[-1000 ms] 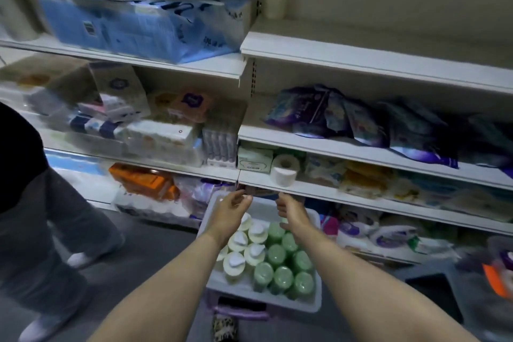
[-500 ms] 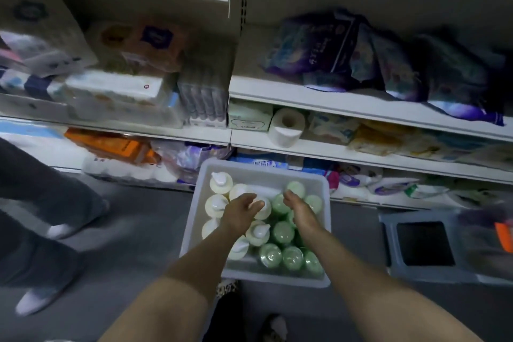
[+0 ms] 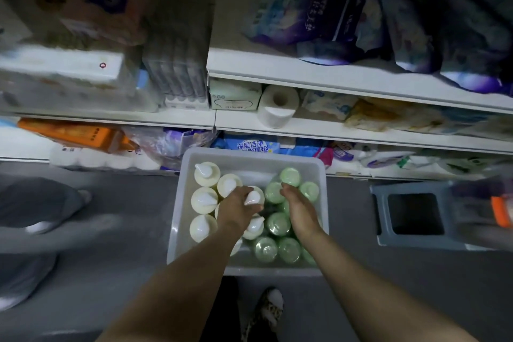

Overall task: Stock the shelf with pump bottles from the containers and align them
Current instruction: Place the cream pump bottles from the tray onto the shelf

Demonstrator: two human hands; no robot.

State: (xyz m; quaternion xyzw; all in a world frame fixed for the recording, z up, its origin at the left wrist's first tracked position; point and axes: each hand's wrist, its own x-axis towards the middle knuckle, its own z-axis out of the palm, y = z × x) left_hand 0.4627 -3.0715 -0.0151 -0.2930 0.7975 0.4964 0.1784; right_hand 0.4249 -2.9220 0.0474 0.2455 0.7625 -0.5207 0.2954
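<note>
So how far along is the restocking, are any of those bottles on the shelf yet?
Barely begun. No pump bottles show on the shelves; the white tub is still packed with cream bottles and green bottles. Right now the left hand is on a cream bottle and the right hand reaches among the green ones. Lifting, shelving and aligning all remain.

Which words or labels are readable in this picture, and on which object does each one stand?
"深层洁净": top line on the blue pack behind the white bin; the line below it is cut off by the bin.
Purple packs on the upper shelf: print is too blurred to read.
Orange pack: small characters, too small to read.
Green-white tissue box: marks unreadable.
Pump bottles: no text shows.
</note>
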